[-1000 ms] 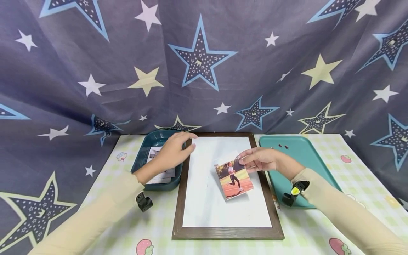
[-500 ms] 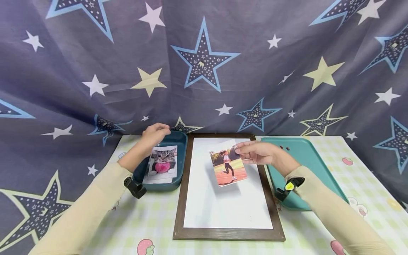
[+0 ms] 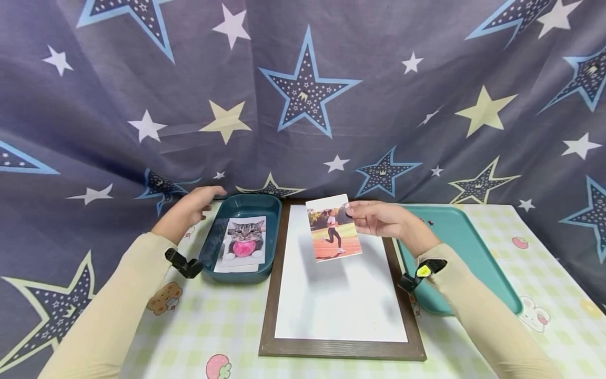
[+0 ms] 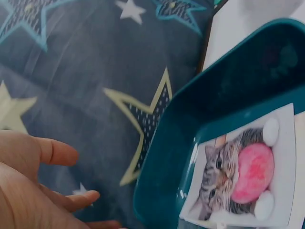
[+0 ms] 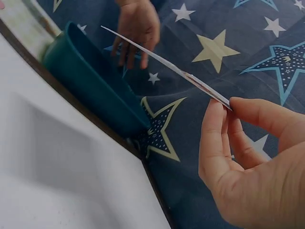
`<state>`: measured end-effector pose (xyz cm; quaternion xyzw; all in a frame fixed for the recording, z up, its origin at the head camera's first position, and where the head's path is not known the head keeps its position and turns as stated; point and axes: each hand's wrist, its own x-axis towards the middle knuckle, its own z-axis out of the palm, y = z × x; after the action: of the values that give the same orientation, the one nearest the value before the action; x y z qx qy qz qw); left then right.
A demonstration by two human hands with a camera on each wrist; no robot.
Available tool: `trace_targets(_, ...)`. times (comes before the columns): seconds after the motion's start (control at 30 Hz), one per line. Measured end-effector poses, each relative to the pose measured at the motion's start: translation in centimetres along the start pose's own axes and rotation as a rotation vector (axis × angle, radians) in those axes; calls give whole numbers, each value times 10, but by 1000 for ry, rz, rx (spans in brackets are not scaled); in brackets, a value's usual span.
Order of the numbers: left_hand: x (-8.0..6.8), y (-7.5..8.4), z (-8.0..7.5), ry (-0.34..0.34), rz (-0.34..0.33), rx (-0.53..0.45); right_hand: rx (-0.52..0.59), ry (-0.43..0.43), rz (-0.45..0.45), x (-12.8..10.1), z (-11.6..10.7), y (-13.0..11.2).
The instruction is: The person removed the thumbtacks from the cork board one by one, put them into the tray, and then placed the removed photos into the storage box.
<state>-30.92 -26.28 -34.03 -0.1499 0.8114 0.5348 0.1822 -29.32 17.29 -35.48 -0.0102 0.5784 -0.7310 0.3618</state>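
Observation:
My right hand (image 3: pixel 379 218) pinches a photo (image 3: pixel 333 231) of a runner on a track by its right edge, thumb on one face and fingers behind. Held above the framed white board (image 3: pixel 350 310), the photo casts a shadow on it; edge-on, it shows as a thin strip (image 5: pixel 167 64) in the right wrist view. My left hand (image 3: pixel 187 210) hovers beside the left rim of a dark teal bin (image 3: pixel 205 252), holding nothing, its fingers (image 4: pixel 59 152) loosely extended. Inside the bin lies a cat photo (image 3: pixel 243 245) with a pink heart, on top of other paper.
To the board's right lies a flat green tray (image 3: pixel 473 263) with small red pins (image 3: pixel 430 222) near its far end, partly hidden by my right arm. A checkered cloth (image 3: pixel 189 331) covers the table. Behind it hangs a star-patterned curtain (image 3: pixel 303 147).
My left hand has moved left, from over the bin's right side to beyond its left rim, uncovering the cat photo. My right hand has raised the runner photo slightly and turned it more upright.

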Motion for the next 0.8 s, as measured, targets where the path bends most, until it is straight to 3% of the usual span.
trace_targets(0.23,6,-19,-14,-61,-57,-67,90,20,-10,4,4,-7)
trace_targets(0.47,21,-35,-26,-114,-68,-38,127,62,-3,11,6,-11)
trace_targets(0.8,29,-46,-31,-148,-53,8,199,103,17,18,5,-13)
